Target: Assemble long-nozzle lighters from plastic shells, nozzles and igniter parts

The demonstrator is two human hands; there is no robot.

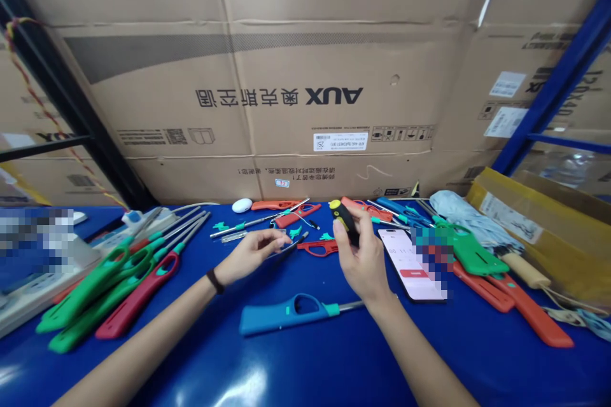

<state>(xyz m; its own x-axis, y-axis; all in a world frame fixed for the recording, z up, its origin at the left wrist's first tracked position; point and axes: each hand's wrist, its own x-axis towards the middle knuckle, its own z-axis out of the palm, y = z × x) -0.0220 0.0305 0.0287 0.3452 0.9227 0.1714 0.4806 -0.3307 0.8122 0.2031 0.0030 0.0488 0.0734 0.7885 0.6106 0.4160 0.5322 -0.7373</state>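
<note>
My right hand [365, 257] is closed around a screwdriver handle [344, 221], black with yellow parts, its yellow end up; its shaft is hidden. My left hand [260, 251] is pinched on a thin dark rod [300, 241] that slants up to the right. Just beyond the rod lies an orange lighter shell piece [321, 247], with small teal plastic parts [296, 232] near it. Closer to me, a blue long-neck lighter [286, 315] lies on the blue table, its metal tube pointing right toward my right wrist.
On the left, several green and red lighters [114, 280] lie beside a white power strip [28, 299]. A phone [410, 267] showing a timer lies to the right, near more orange and green lighters [477, 254]. Behind stands a large cardboard box [277, 63]; a yellow-taped box [548, 222] sits far right.
</note>
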